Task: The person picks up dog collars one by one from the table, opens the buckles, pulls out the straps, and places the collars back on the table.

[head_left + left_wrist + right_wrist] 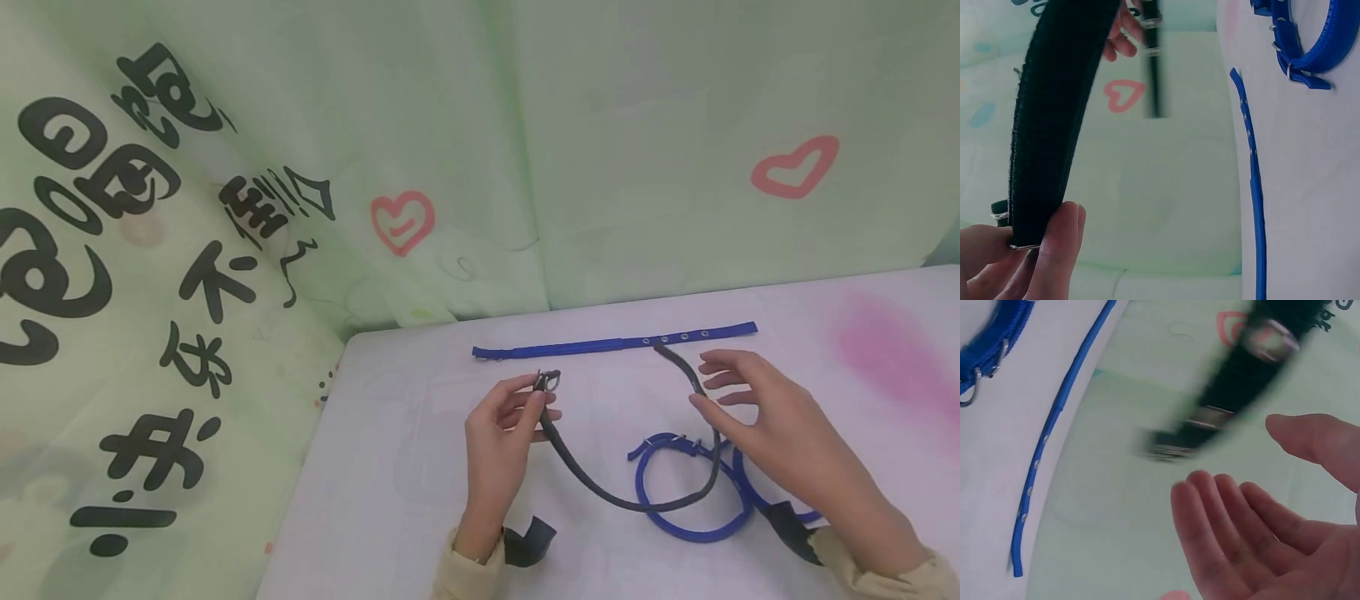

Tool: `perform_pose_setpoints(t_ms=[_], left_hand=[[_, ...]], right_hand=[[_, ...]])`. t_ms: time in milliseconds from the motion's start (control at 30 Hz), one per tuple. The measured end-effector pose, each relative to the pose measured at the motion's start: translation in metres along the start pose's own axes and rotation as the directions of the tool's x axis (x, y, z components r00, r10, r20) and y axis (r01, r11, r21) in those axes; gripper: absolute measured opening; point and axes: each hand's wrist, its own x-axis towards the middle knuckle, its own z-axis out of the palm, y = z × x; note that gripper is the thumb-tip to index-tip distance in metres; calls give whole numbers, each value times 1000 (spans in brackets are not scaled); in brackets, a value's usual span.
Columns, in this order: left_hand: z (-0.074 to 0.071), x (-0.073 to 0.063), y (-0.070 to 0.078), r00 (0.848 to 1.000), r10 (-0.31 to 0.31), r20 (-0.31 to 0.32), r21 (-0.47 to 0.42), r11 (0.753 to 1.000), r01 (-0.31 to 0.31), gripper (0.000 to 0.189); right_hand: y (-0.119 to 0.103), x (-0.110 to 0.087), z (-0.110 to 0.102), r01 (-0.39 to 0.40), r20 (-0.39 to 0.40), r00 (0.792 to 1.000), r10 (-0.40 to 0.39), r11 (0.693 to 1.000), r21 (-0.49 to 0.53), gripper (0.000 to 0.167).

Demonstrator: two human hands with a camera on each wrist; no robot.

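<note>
One curved strap, seemingly black, within the pinching left grip, right grip spread.

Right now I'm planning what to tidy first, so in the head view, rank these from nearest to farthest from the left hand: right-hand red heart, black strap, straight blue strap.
1. Black strap: gripped in the left hand.
2. Straight blue strap: on the table, just beyond that hand.
3. Right-hand red heart: up right, on the curtain.
</note>
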Motion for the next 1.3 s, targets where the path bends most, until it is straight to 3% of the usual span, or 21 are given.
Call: perform_pose_setpoints(t_ms=[333,533,767,1000,1300], left_hand=[[5,-2,3,1000,-22,-9,-34,999,22,22],[9,-5,6,999,-27,-19,-11,1000,26,22],[10,-6,6,1000,26,-15,1,1000,-26,19],[11,-8,6,999,48,-14,-21,999,-49,17],[10,-7,3,995,80,-58,10,997,-80,13]], right_hand=[[-35,-4,7,125,23,992,-125,992,3,41],[-58,0,26,94,168,981,-102,994,50,44],[-70,3,49,89,326,935,-138,983,161,43],[-72,7,59,122,352,908,-227,948,295,42],[-74,7,65,129,347,907,-239,942,310,36]])
